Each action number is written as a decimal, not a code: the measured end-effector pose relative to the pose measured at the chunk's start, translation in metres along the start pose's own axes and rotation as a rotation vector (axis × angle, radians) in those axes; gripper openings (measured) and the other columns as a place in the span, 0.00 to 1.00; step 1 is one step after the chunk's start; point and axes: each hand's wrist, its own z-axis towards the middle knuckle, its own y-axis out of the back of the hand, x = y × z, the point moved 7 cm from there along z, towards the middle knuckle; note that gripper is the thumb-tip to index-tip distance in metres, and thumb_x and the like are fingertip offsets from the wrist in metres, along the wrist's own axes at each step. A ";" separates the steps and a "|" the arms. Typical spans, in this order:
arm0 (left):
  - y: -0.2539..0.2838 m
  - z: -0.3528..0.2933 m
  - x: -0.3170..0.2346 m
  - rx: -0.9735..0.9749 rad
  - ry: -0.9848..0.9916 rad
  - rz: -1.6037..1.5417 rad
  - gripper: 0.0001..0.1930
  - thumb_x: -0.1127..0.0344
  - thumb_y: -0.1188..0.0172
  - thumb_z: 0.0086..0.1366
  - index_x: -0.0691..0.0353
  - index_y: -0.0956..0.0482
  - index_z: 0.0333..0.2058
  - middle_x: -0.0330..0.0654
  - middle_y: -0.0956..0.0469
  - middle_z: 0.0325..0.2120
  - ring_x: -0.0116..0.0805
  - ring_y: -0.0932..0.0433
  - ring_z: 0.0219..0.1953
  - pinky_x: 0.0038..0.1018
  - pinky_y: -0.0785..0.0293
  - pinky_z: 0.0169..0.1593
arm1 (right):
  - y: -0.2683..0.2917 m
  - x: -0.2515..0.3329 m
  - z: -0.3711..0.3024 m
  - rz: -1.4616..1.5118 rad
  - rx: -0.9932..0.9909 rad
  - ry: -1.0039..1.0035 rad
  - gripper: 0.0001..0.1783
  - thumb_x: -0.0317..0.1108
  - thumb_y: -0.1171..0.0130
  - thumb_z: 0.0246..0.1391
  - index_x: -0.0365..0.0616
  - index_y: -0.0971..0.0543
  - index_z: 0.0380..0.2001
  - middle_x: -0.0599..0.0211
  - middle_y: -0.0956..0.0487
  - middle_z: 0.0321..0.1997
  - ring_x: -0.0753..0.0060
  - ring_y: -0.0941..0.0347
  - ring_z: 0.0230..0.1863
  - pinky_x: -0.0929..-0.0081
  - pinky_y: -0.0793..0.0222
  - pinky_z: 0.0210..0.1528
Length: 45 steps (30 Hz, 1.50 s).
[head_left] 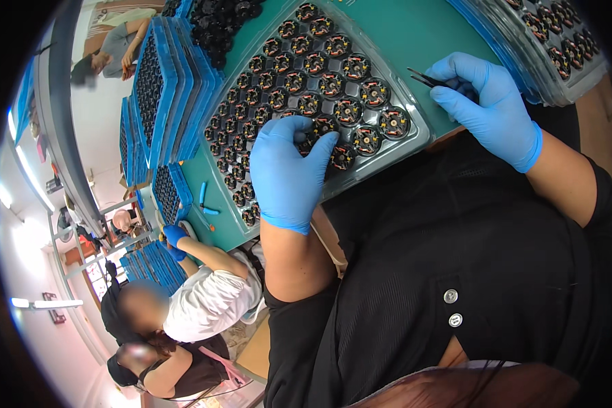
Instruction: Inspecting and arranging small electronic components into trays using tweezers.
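Note:
My left hand (287, 173), in a blue glove, is over the near edge of a clear plastic tray (420, 129). Its thumb and fingers close round a small round black part with copper-coloured pieces (325, 124), which sits at tray level. Many parts of the same kind fill the tray's pockets in rows. To the right of the tray, my gloved right hand (489, 102) is closed on dark pointed tweezers (423, 78). Their tips point left towards the tray, apart from the parts.
Stacked blue trays (170, 95) stand at the left, near a heap of black parts (217, 27). More filled trays (557, 54) are stacked at the right. Blue-handled pliers (204, 200) lie on the green table (394, 30). A co-worker in a white top (207, 299) works at the left.

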 end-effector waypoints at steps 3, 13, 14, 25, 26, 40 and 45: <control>0.003 -0.003 -0.004 -0.038 -0.072 0.010 0.17 0.66 0.27 0.47 0.65 0.21 0.34 0.45 0.23 0.30 0.38 0.24 0.29 0.32 0.26 0.35 | -0.001 0.002 0.001 -0.004 -0.006 0.014 0.07 0.28 0.41 0.57 0.38 0.23 0.39 0.76 0.27 0.29 0.89 0.34 0.27 0.87 0.34 0.31; 0.008 -0.024 -0.021 -0.173 -0.111 -0.374 0.22 0.76 0.31 0.45 0.64 0.23 0.43 0.42 0.23 0.31 0.30 0.24 0.29 0.25 0.25 0.36 | -0.001 -0.002 0.002 -0.037 -0.003 -0.022 0.08 0.28 0.41 0.56 0.37 0.22 0.39 0.76 0.26 0.30 0.88 0.35 0.29 0.84 0.35 0.33; 0.007 -0.025 -0.024 -0.175 -0.145 -0.400 0.24 0.77 0.32 0.45 0.64 0.23 0.45 0.42 0.23 0.33 0.30 0.25 0.29 0.25 0.25 0.36 | 0.000 -0.001 0.002 -0.038 -0.021 -0.016 0.08 0.29 0.41 0.56 0.37 0.22 0.39 0.76 0.26 0.30 0.88 0.35 0.29 0.84 0.35 0.34; -0.001 -0.039 -0.055 -0.024 -0.309 -0.766 0.26 0.83 0.35 0.47 0.64 0.22 0.48 0.44 0.25 0.42 0.26 0.25 0.34 0.21 0.26 0.37 | -0.015 0.065 -0.025 -0.303 0.110 0.443 0.12 0.28 0.35 0.46 0.40 0.22 0.36 0.64 0.23 0.28 0.59 0.27 0.26 0.66 0.34 0.28; -0.001 -0.040 -0.057 -0.025 -0.311 -0.769 0.26 0.83 0.35 0.47 0.64 0.22 0.48 0.44 0.25 0.42 0.26 0.25 0.34 0.21 0.26 0.37 | -0.016 0.066 -0.026 -0.318 0.109 0.460 0.12 0.28 0.35 0.46 0.41 0.23 0.36 0.65 0.23 0.27 0.59 0.27 0.26 0.66 0.35 0.28; -0.006 -0.048 -0.061 0.005 -0.156 -0.695 0.40 0.81 0.32 0.48 0.66 0.38 0.61 0.40 0.27 0.43 0.22 0.30 0.39 0.19 0.30 0.43 | -0.017 0.059 -0.026 -0.290 0.103 0.367 0.08 0.28 0.36 0.46 0.43 0.24 0.31 0.63 0.24 0.24 0.56 0.25 0.26 0.64 0.32 0.27; -0.003 -0.049 -0.063 -0.039 -0.196 -0.642 0.39 0.80 0.30 0.47 0.67 0.35 0.59 0.42 0.25 0.40 0.24 0.27 0.36 0.20 0.27 0.39 | -0.018 0.059 -0.028 -0.288 0.137 0.405 0.10 0.24 0.36 0.46 0.40 0.24 0.33 0.62 0.24 0.25 0.57 0.26 0.25 0.65 0.34 0.27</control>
